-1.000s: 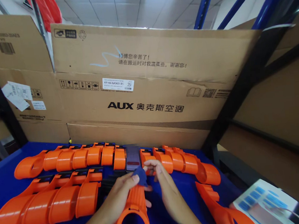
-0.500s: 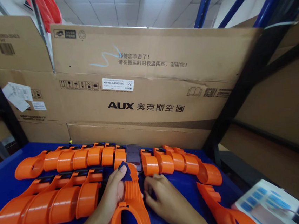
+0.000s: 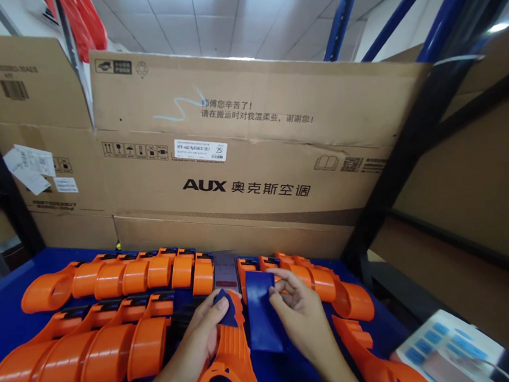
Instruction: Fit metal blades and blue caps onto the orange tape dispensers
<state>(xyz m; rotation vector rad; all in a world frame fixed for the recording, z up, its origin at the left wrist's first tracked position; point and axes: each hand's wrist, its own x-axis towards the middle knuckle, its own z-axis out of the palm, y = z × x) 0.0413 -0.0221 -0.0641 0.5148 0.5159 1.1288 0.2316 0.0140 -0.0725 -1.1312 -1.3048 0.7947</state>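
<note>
My left hand (image 3: 207,324) is closed round the upper end of an orange plastic part (image 3: 234,349) with a large ring at its lower end. Its thumb presses a small dark blue piece (image 3: 226,311) against that end. To the right, my right hand (image 3: 295,304) pinches the right edge of a flat, glossy blue sheet (image 3: 263,316) between thumb and fingers. The sheet hangs upright beside the orange part, in front of the right-hand row of orange parts. A dark phone-like device (image 3: 225,272) lies behind my hands, partly hidden.
Rows of orange ringed parts (image 3: 103,355) lie at left and behind on the blue table (image 3: 2,278). Another orange part (image 3: 379,362) and a white device with blue keys (image 3: 449,346) are at right. A large cardboard sheet (image 3: 239,222) stands along the back.
My right hand has risen to the right and now holds up the blue sheet, which did not show clearly before. My left hand and the orange part have shifted slightly right and down.
</note>
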